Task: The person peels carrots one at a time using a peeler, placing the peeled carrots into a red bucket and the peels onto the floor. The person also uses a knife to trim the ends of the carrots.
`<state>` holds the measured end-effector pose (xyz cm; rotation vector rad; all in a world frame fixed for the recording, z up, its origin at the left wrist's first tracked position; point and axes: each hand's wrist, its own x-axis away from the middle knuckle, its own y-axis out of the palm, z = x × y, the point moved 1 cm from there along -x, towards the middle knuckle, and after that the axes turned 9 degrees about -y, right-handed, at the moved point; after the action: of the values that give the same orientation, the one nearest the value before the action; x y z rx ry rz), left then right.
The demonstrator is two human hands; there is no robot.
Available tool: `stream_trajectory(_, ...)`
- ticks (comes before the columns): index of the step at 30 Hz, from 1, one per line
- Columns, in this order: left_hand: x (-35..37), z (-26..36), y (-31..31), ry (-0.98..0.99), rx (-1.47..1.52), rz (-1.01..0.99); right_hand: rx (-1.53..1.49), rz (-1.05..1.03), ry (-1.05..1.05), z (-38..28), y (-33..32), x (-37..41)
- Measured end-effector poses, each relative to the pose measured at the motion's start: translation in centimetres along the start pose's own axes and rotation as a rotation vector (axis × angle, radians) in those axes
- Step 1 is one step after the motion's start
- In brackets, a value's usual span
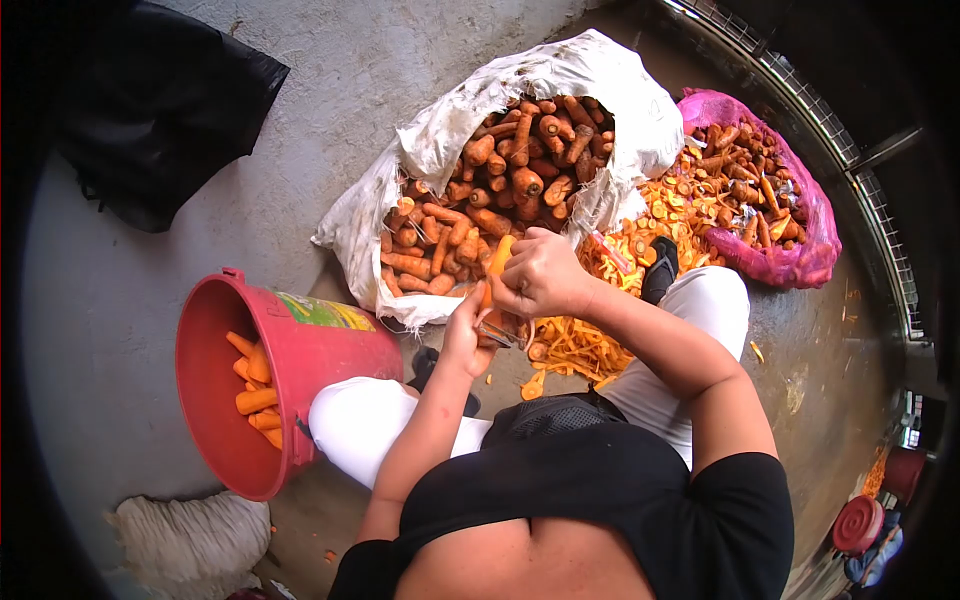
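Observation:
In front of me, a peeled carrot (499,257) is held upright between my two hands. My left hand (464,336) is closed, its fingertips around the lower part of the carrot. My right hand (543,272) makes a fist right beside the carrot's upper part; I cannot tell what its fingers hold. A thin metal tool (497,333) shows just below the hands, partly hidden. Beyond them lies an open white sack (360,215) full of unpeeled carrots (527,182). Orange peelings (580,348) are heaped on the floor below my right forearm.
A red bucket (340,345) lies tipped at my left knee, with peeled carrots (257,400) inside. At the far right, a pink bag (822,235) holds more carrots and scraps. A black sheet (165,110) and a pale sack (195,540) are at left. Metal mesh (885,240) borders the right side.

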<state>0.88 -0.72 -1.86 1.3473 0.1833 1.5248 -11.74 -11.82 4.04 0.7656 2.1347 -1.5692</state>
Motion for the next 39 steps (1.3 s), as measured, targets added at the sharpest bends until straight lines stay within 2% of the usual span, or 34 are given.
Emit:
stream_trajectory(4,0.8,0.4,0.8,0.051,-0.145,-0.194,-0.043,0.097,0.028,0.7,1.0,0.3)
stream_trajectory(6,2.2,0.5,2.2,0.148,-0.258,-0.09,-0.029,0.132,0.051,1.4,1.1,0.2)
stream_trajectory(7,2.7,0.5,2.6,0.197,-0.316,-0.038,0.074,0.164,0.121,2.6,0.6,0.2)
stream_trajectory(8,2.8,0.0,1.7,0.094,-0.336,-0.078,0.132,0.156,0.189,4.2,0.0,-0.1)
stream_trajectory(10,3.6,-0.5,2.1,0.086,-0.352,-0.089,0.289,0.042,0.283,8.6,-0.4,1.2)
stream_trajectory(11,4.0,-0.5,2.5,0.079,-0.362,-0.094,0.392,-0.297,0.55,9.9,-1.8,0.9)
stream_trajectory(12,4.3,-0.2,3.1,0.069,-0.34,-0.114,0.449,-0.097,0.434,12.4,-1.1,3.2)
stream_trajectory(13,4.1,0.2,3.1,0.058,-0.316,-0.137,0.513,-0.164,0.654,13.6,-0.7,3.9)
stream_trajectory(15,3.7,0.9,2.8,0.043,-0.266,-0.179,0.493,-0.08,0.825,15.6,0.2,5.6)
stream_trajectory(16,3.3,1.0,2.5,0.018,-0.207,-0.169,0.41,-0.054,0.962,14.2,-0.6,4.5)
stream_trajectory(19,1.9,0.8,1.3,-0.047,-0.045,-0.136,0.01,-0.1,1.075,11.1,-1.2,2.3)
stream_trajectory(21,1.0,0.7,0.5,-0.06,0.034,-0.117,-0.191,-0.129,0.914,7.8,-0.9,1.2)
stream_trajectory(22,0.7,0.6,0.6,-0.04,0.059,-0.061,-0.152,-0.028,0.666,5.9,-0.8,0.9)
stream_trajectory(23,0.5,0.4,0.7,-0.017,0.084,-0.03,-0.196,-0.051,0.511,5.0,-0.2,0.8)
stream_trajectory(24,0.4,0.4,0.7,0.006,0.108,0.003,-0.056,0.03,0.277,3.4,-0.3,0.3)
stream_trajectory(28,-0.3,0.2,-0.7,-0.028,0.112,0.029,-0.081,0.01,0.098,0.8,0.5,0.1)
stream_trajectory(32,-0.1,-0.2,-0.5,-0.019,0.063,-0.017,-0.023,-0.037,0.04,0.6,0.5,0.2)
stream_trajectory(39,1.7,1.0,1.7,0.14,-0.097,-0.071,-0.138,0.091,0.053,1.0,0.8,0.0)
